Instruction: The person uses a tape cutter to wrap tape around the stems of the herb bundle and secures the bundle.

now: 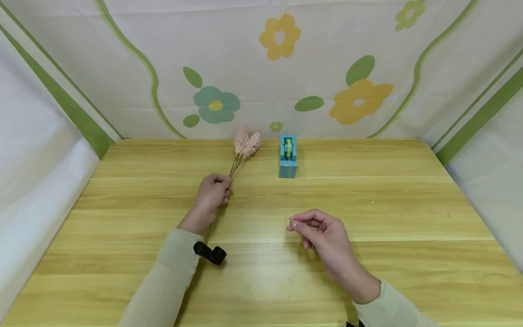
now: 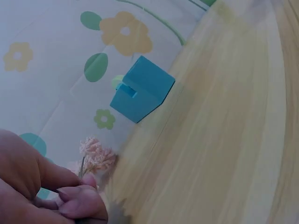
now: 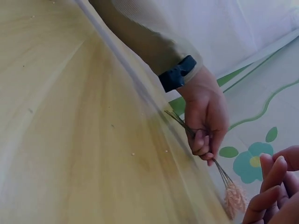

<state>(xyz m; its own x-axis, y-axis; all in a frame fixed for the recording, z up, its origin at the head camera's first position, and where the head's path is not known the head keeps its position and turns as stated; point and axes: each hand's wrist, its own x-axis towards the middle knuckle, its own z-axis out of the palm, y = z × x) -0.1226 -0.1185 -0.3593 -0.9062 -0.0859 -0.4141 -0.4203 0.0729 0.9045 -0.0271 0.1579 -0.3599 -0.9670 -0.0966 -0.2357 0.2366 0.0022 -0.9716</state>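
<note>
Pale pink artificial flowers (image 1: 246, 145) on thin stems lie toward the back of the table. My left hand (image 1: 213, 193) grips the stems partway along, with the blossoms beyond the fingers. In the right wrist view, the stem ends (image 3: 174, 116) stick out from the other side of the left hand (image 3: 205, 116). A blue tape dispenser (image 1: 288, 156) with a roll of yellow-green tape stands right of the flowers, apart from both hands. My right hand (image 1: 323, 236) is nearer the front, its thumb and index fingertips close together. Whether anything thin is between them cannot be seen.
The wooden table (image 1: 392, 254) meets a white curtain (image 1: 253, 77) with printed flowers along its back edge. White fabric also hangs at both sides. A small pale speck (image 1: 372, 202) lies on the right part of the table. A black camera mount (image 1: 210, 253) sits on the left sleeve.
</note>
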